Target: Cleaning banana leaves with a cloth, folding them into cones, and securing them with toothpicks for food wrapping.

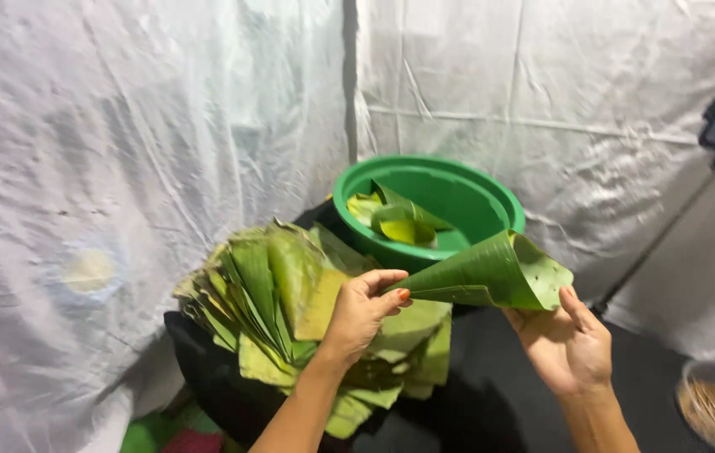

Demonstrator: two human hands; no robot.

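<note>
Left hand (363, 312) pinching, right hand (570, 346) cupped

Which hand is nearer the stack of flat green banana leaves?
Left. The left hand hovers right over the stack of flat green banana leaves, pinching the rolled green leaf cone at its tip. The right hand supports the cone's wide end, off the stack's side.
</note>
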